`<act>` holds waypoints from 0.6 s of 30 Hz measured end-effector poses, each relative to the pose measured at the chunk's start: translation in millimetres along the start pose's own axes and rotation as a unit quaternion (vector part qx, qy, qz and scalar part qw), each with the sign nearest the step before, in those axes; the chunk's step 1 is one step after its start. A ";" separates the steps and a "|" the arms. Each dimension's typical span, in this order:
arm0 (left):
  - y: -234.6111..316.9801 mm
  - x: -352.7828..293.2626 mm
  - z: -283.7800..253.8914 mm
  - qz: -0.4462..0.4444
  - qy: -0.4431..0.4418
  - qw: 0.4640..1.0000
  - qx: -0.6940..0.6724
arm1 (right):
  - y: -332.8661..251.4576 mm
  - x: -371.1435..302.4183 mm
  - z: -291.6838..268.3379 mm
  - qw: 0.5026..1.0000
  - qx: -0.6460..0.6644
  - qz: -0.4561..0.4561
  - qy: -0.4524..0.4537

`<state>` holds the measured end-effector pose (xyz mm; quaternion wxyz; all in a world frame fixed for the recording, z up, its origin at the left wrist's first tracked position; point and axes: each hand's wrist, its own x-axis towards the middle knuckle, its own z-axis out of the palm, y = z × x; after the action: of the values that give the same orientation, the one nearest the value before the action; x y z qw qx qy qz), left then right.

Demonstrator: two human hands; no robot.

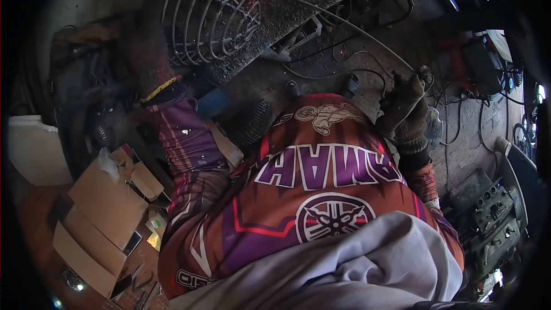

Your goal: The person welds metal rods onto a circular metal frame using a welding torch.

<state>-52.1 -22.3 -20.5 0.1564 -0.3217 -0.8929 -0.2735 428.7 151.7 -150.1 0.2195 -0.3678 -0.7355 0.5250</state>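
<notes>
A round cage of bent metal rods (198, 17) lies on the dark metal workbench (321, 6) at the top. At its right edge an orange spot glows where the tip of a long thin welding rod (344, 21) meets it. The rod slants down right to my right hand (410, 115), gloved and closed around what looks like a welding electrode holder (422, 76). My left hand (152, 51) is beside the cage's left side, above a yellow wristband (158, 90). Its fingers are lost in shadow, so I cannot make out whether it grips the cage.
Cables (370, 74) run across the floor below the bench. An opened cardboard box (103, 212) stands at lower left. A dark red-and-black machine (482, 63) is at right, with a greenish metal machine part (493, 212) below it. Grit covers the bench top.
</notes>
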 end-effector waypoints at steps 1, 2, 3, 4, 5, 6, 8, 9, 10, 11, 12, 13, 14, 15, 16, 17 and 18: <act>14.3 -2.5 -3.0 -0.048 -0.016 0.999 -0.011 | 1.8 -1.2 -0.1 1.000 0.002 -0.001 0.000; 21.2 -3.4 -2.8 -0.064 -0.022 0.997 -0.024 | 2.6 -1.2 0.6 1.000 -0.002 -0.007 0.000; 25.6 -6.3 -8.6 -0.085 -0.025 0.996 -0.032 | 2.1 -0.1 1.7 1.000 -0.004 -0.015 -0.006; 29.4 -5.7 -8.6 -0.093 -0.027 0.995 -0.034 | 2.4 0.1 1.6 1.000 -0.005 -0.020 -0.006; 33.1 -5.3 -8.8 -0.101 -0.030 0.994 -0.036 | 1.3 0.0 2.1 1.000 0.001 -0.028 -0.004; 34.9 -5.2 -9.0 -0.101 -0.028 0.994 -0.030 | 1.4 0.0 1.9 1.000 0.015 -0.025 -0.008; 37.0 -4.1 -6.4 -0.144 -0.038 0.988 -0.031 | 3.4 -0.6 0.7 0.999 0.046 -0.007 -0.018; 37.7 -3.5 -5.8 -0.188 -0.048 0.980 -0.035 | 3.5 -0.3 0.9 1.000 0.023 -0.007 -0.019; 37.6 -3.9 -7.1 -0.195 -0.048 0.980 -0.005 | 3.4 0.2 1.0 1.000 0.002 -0.009 -0.022; 37.5 -4.3 -8.5 -0.201 -0.049 0.978 0.024 | 1.7 1.4 2.6 0.998 -0.061 -0.026 -0.019; 35.6 -5.1 -9.8 -0.168 -0.043 0.981 0.085 | 1.6 1.7 2.6 0.997 -0.073 -0.025 -0.020; 33.2 -6.6 -12.8 -0.136 -0.036 0.979 0.147 | 1.7 2.3 3.0 0.996 -0.083 -0.026 -0.024; 48.2 -7.8 -11.8 -0.153 -0.049 0.983 0.084 | 5.2 0.9 1.1 0.999 -0.049 -0.003 -0.024; 63.1 -9.1 -11.3 -0.172 -0.061 0.983 0.022 | 9.9 -0.4 -0.3 0.999 -0.029 0.008 -0.023; 6.0 -0.4 -3.6 -0.031 0.002 0.993 0.110 | 11.8 -0.6 -2.5 0.999 0.001 0.012 -0.033; 16.3 -1.8 -4.2 -0.042 0.002 0.991 0.131 | 13.4 1.6 -1.8 0.999 0.008 0.011 -0.037; 26.6 -3.2 -4.8 -0.053 0.003 0.987 0.152 | 12.0 2.3 -1.2 0.995 0.090 0.015 -0.046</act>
<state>-31.7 -9.6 -7.8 0.1915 -0.2456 -0.9393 -0.1437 431.8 156.3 -161.0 0.2101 -0.3327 -0.6890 0.6086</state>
